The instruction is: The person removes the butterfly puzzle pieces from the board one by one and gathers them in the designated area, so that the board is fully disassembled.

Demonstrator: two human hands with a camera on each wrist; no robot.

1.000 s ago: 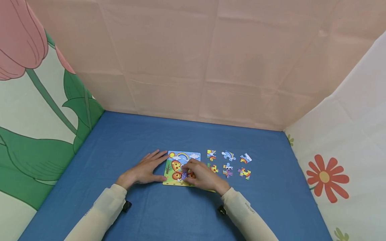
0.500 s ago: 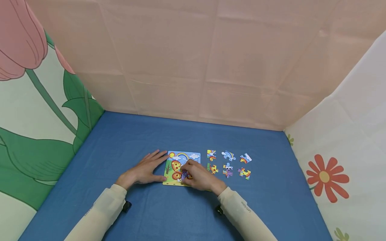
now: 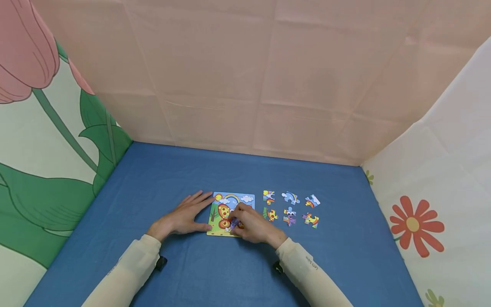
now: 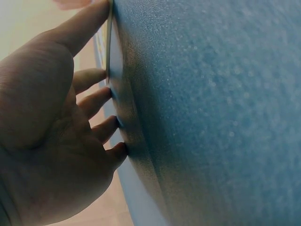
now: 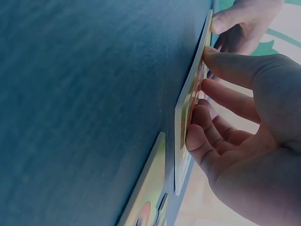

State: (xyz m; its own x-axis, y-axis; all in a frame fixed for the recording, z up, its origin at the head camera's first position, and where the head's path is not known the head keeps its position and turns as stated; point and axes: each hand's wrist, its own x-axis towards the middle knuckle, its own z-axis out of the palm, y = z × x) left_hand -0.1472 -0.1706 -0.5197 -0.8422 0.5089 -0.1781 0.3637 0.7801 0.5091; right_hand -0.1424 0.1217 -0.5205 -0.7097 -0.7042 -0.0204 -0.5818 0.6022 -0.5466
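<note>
A picture puzzle board (image 3: 246, 199) with a sun, a rainbow and a butterfly lies on the blue tabletop. My left hand (image 3: 186, 215) rests flat along its left edge, thumb and fingers spread, fingertips at the rim in the left wrist view. Over the board's lower middle, my right hand (image 3: 256, 224) pinches a small purple-patterned puzzle piece (image 3: 235, 222) between thumb and index finger, low against the board. Its other fingers curl in, seen in the right wrist view. The hand hides most of the piece and the board's lower right.
Several loose puzzle pieces (image 3: 290, 216) lie in two rows right of the board. In the right wrist view, part of another printed puzzle part (image 5: 149, 193) lies beside the board. A beige wall stands behind; flower-printed cloths flank the table (image 3: 345, 238).
My right hand has shifted slightly left over the board, its thumb and index finger staying at the purple area. The left hand and the loose pieces have kept their places.
</note>
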